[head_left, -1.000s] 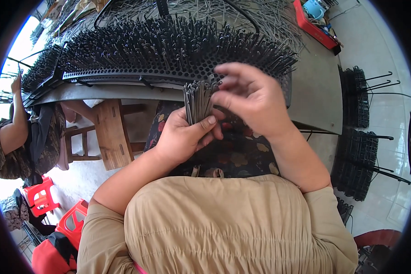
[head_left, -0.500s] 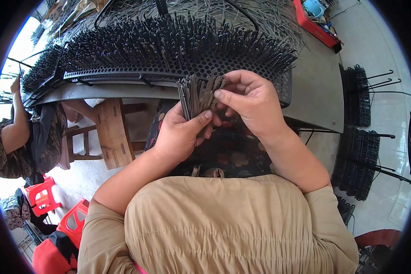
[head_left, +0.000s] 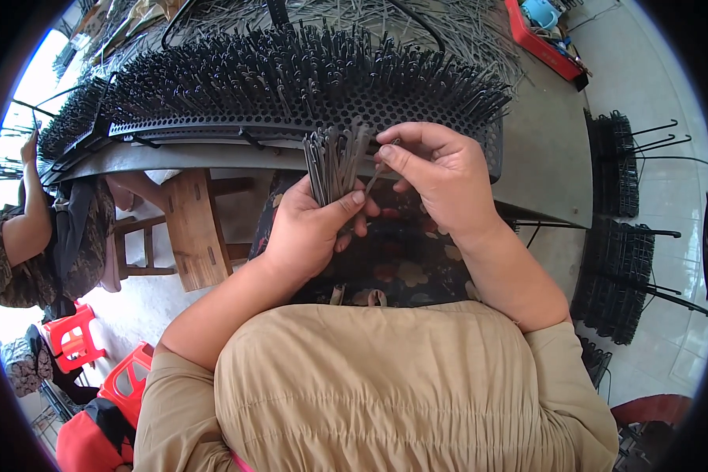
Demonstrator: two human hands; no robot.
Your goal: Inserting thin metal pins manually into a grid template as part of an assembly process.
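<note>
My left hand is closed around a bundle of thin grey metal strips, which stand up from the fist with small loops or bends at their upper ends. Beside it, my right hand pinches one thin metal strip between thumb and forefinger. This strip slants down toward the left thumb and stands apart from the bundle at its top. Beyond both hands lies a black perforated rack, where dense rows of dark looped strips stand upright.
The grey table carries loose strips at the back and a red tray with a blue cup. Black racks of hooks stand on the right. Leftward are a wooden stool, red stools and another person's arm.
My right hand has moved slightly right, drawing one strip's top away from the bundle. My left hand has stayed almost still, holding the rest.
</note>
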